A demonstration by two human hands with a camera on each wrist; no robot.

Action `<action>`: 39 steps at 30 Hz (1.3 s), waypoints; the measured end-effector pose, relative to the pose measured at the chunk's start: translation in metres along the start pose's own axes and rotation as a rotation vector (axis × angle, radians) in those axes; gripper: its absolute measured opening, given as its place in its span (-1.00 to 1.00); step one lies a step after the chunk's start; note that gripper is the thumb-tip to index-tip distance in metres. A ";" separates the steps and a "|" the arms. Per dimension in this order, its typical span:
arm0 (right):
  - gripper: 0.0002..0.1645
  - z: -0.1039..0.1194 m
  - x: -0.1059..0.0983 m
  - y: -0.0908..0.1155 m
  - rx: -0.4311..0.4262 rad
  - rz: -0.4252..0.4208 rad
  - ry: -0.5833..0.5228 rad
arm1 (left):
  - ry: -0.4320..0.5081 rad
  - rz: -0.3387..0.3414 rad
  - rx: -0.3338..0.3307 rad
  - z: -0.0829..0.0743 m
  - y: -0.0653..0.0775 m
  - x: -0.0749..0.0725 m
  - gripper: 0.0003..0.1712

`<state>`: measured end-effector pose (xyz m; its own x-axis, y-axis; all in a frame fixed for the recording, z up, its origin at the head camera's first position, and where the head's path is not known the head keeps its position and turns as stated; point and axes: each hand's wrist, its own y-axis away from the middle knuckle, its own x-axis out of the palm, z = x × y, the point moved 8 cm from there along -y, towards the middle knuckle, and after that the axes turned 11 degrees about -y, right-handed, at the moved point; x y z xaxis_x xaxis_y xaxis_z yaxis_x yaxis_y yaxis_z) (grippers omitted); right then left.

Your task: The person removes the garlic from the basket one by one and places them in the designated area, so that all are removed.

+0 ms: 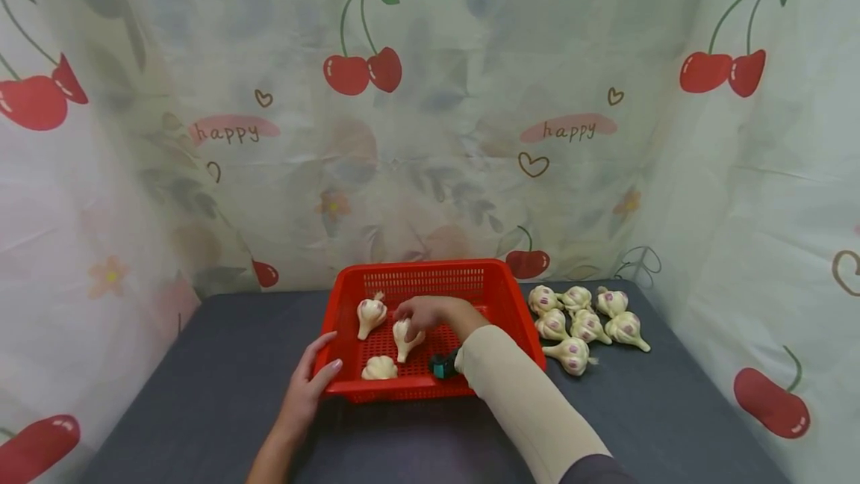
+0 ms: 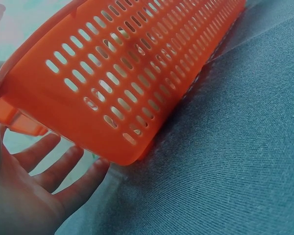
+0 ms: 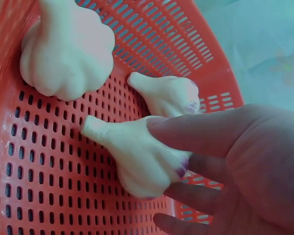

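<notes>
A cherry-print curtain (image 1: 430,95) is hanging round the scene, with the word "happy" readable twice on it. Below it a grey bench (image 1: 201,394) is carrying a red basket (image 1: 416,275) at the centre, and a heap of garlic bulbs (image 1: 584,323) is lying just beside the basket at 3 o'clock. The left hand (image 1: 305,387) is resting with its fingers (image 2: 63,166) straight and relaxed against the basket's near corner at 7 o'clock, gripping nothing. The right hand (image 1: 423,314) is reaching into the basket, and its fingers (image 3: 196,132) are lying nearly straight on a bulb (image 3: 137,156) near the middle of the basket floor, touching rather than clasping it. Two more bulbs are lying in the basket, one (image 1: 370,314) at 10 o'clock and one (image 1: 379,369) at 7 o'clock of the touched one. The bulb is looking light, firm and smooth-skinned, likely a little slippery; taking it round the fat body rather than the thin stem would seem surest.
</notes>
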<state>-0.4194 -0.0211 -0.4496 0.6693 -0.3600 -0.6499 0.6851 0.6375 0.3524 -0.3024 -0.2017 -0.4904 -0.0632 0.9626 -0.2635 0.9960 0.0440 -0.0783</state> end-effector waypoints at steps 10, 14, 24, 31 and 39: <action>-0.49 -0.009 -0.008 0.006 0.034 -0.044 0.090 | 0.017 0.001 0.009 -0.003 0.000 0.002 -0.42; -0.51 -0.014 -0.019 0.011 0.039 -0.085 0.053 | 0.011 0.006 0.003 -0.004 -0.001 0.003 -0.42; -0.48 -0.024 -0.042 0.032 -0.003 -0.157 0.025 | -0.002 0.000 0.008 -0.003 -0.001 0.003 -0.42; -0.41 -0.025 -0.056 0.055 -0.055 -0.198 0.031 | -0.013 -0.001 -0.003 -0.001 -0.001 0.002 -0.40; -0.44 -0.032 -0.071 0.082 -0.095 -0.290 0.040 | -0.004 0.004 -0.007 -0.001 -0.001 0.003 -0.39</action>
<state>-0.4197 0.0788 -0.3958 0.4365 -0.5106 -0.7408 0.8149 0.5733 0.0851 -0.3039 -0.1983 -0.4903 -0.0594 0.9618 -0.2674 0.9966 0.0419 -0.0706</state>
